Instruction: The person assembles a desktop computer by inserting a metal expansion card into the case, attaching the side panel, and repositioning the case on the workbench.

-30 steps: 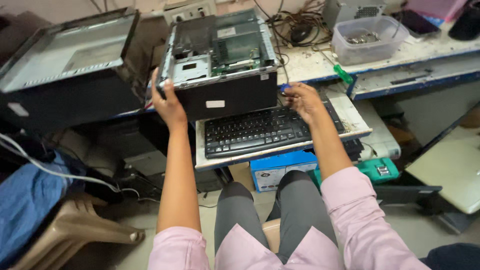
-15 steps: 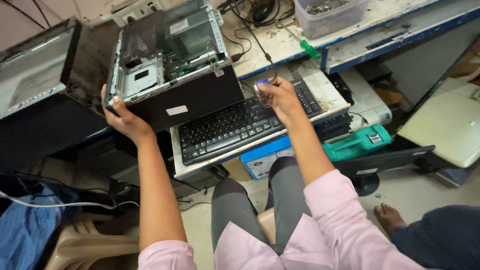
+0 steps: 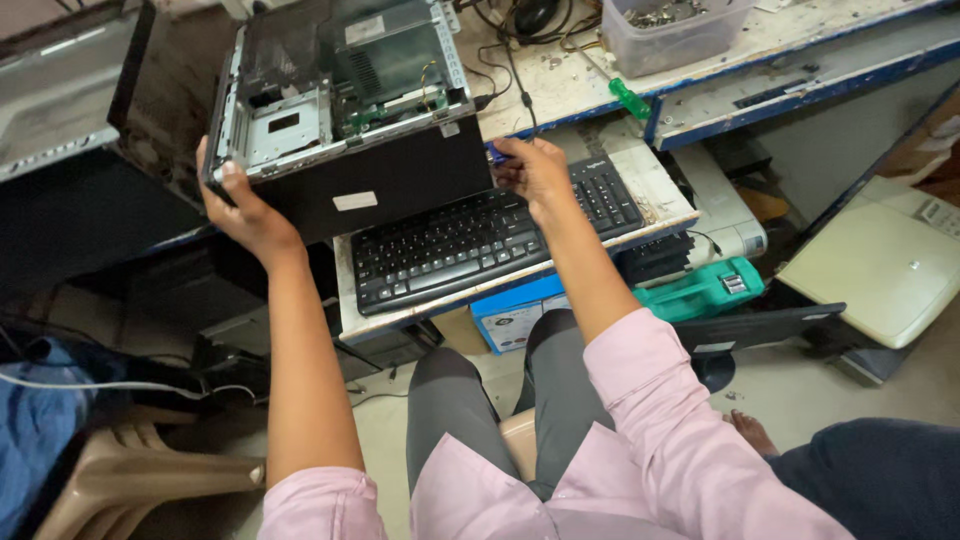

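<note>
The left hand [image 3: 245, 205] grips the opened computer case [image 3: 340, 110], its cover already off, while the right hand [image 3: 530, 170] pinches a small blue tool [image 3: 496, 153] beside it.

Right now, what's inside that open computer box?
The open computer case shows a silver metal drive bay, a green circuit board and thin wires. Parts beneath the bay and shroud are covered.

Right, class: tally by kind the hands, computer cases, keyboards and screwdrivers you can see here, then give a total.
Hands: 2, left hand and right hand
Open computer case: 1
Black keyboard: 1
Green-handled screwdriver: 1
Total: 5
</note>
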